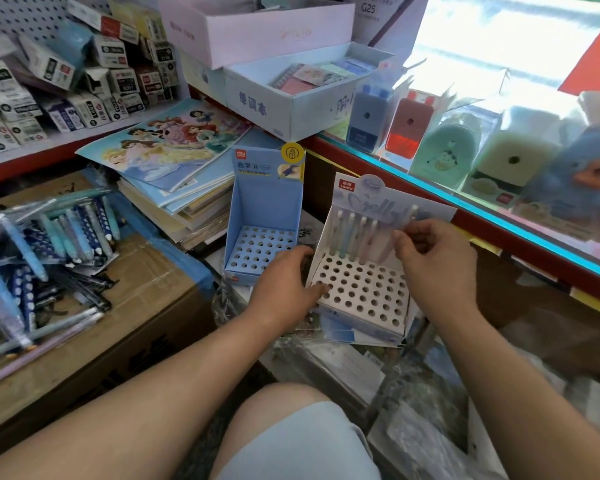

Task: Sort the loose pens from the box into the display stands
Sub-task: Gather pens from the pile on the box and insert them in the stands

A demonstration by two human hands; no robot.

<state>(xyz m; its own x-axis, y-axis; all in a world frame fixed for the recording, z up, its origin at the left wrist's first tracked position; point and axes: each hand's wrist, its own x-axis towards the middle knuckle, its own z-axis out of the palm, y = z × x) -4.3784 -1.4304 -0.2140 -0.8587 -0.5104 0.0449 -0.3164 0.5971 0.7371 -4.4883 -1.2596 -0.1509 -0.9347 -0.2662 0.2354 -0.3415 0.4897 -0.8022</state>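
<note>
A white display stand (361, 292) with a grid of holes stands in front of me, with several pastel pens (352, 237) upright in its back row. My left hand (284, 282) grips the stand's left edge. My right hand (433, 258) pinches a pale pen (411, 216) at the right end of the back row. A blue display stand (264, 216) with no pens in it stands just left of the white one. Loose pens (42, 251) in blue and white wrappers lie piled on a cardboard box (146, 306) at the left.
A stack of notebooks (174, 174) lies behind the blue stand. Small boxes fill the shelf (66, 81) at the top left. A glass counter (499, 161) with pencil sharpeners runs along the right. Plastic-wrapped packs (378, 368) lie under the white stand, and my knee (291, 434) is below.
</note>
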